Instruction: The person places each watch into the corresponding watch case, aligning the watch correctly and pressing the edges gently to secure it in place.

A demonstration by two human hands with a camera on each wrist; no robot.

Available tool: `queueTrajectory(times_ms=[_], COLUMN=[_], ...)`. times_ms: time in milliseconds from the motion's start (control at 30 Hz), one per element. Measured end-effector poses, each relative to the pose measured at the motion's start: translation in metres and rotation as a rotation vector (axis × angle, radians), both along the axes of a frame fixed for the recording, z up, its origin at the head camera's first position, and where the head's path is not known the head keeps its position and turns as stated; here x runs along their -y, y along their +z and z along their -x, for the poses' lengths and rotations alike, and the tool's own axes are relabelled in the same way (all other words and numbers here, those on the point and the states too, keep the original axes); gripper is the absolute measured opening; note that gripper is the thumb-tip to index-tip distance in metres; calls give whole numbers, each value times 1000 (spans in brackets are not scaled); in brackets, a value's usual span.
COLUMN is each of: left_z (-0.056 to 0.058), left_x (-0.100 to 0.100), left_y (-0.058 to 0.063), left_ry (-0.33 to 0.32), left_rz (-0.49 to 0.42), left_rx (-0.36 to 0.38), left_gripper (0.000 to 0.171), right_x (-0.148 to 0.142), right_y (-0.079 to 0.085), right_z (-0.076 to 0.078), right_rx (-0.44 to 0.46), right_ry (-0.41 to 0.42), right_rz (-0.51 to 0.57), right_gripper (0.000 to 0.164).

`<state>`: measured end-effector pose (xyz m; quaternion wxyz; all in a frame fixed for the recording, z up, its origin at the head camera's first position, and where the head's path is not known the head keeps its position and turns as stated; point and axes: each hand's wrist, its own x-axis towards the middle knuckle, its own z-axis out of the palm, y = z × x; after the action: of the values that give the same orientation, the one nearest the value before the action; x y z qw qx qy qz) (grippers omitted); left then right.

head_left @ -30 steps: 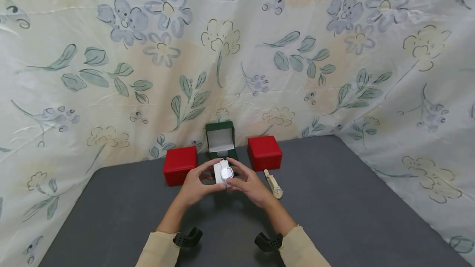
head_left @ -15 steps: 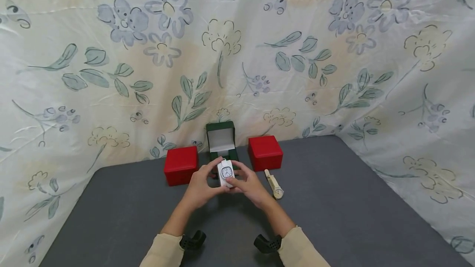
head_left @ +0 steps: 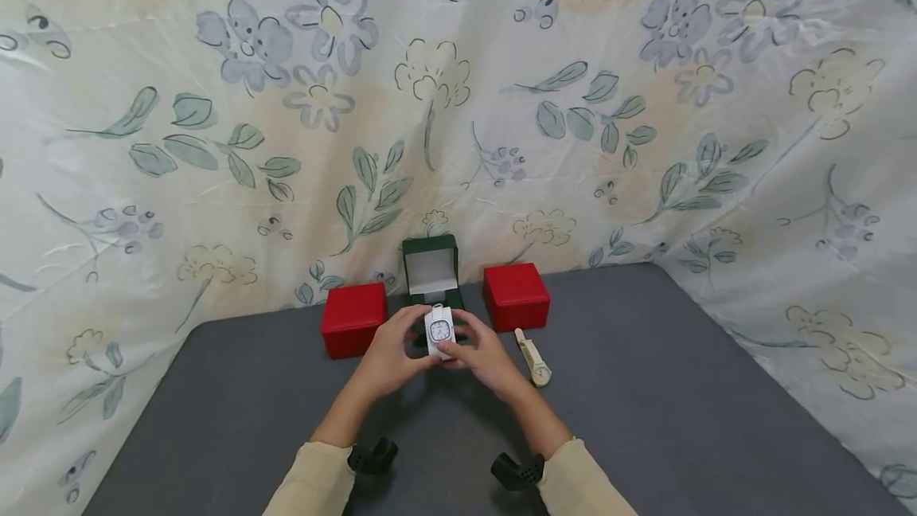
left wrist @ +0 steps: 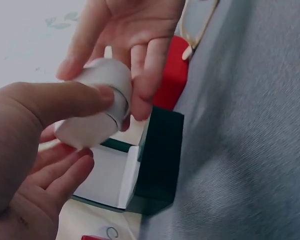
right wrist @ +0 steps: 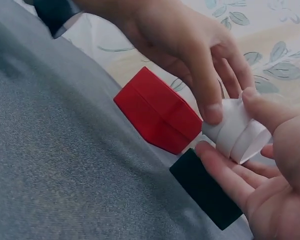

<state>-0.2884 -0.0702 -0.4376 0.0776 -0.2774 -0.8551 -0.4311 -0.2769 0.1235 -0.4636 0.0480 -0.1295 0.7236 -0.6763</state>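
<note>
A white watch (head_left: 440, 330), its pale squarish dial facing up, is wrapped round a white watch cushion (left wrist: 82, 132). Both hands hold the cushion above the table, just in front of an open green watch box (head_left: 430, 244) with a pale lining. My left hand (head_left: 389, 350) grips the left side, its thumb lying along the watch in the left wrist view. From the right, my right hand (head_left: 487, 355) pinches the cushion, thumb near the dial's lower edge. The fingers partly hide the strap and the cushion's ends.
One red box (head_left: 354, 321) stands left of the green box, and a second red box (head_left: 516, 295) stands right of it. A cream watch (head_left: 533, 358) lies on the grey tabletop (head_left: 645, 404) near my right hand. Floral cloth (head_left: 444, 142) hangs behind.
The watch and cushion have turned so that the dial, a bright glare a second ago, now shows plainly. Both hands keep their hold on the cushion.
</note>
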Motion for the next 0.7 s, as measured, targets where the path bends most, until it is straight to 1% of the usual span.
queueTrajectory(times_ms=[67,133,233,333,433,500,600,700], left_z=[4,9,20,33,45,53,63,70], left_x=[-1,-2,-4,-6,-9,-11,-13,-16], left_y=[3,8,13,15,13,12,10,10], left_ry=[24,54,100,117,129,135,142,137], left_rz=[37,62,108,166,240,276,307,328], left_rx=[-4,10,25,34,35,53,93,131], left_gripper=[71,71,71,71,70,69,68,69], right_x=[2,3,4,4,6,7,8,9], right_y=[1,2,5,6,5,3,0,-2], right_z=[1,3,7,12,16,18,21,23], right_rx=[-23,-66,-157,-221,-240,-233,-231,-218], right_ry=[-29,-71,-157,-215,-234,-245,-260,-271], right_rz=[-33,-81,-187,-265,-329,-373,-425,-444], right_gripper=[67,66,60,51,46,45,46,48])
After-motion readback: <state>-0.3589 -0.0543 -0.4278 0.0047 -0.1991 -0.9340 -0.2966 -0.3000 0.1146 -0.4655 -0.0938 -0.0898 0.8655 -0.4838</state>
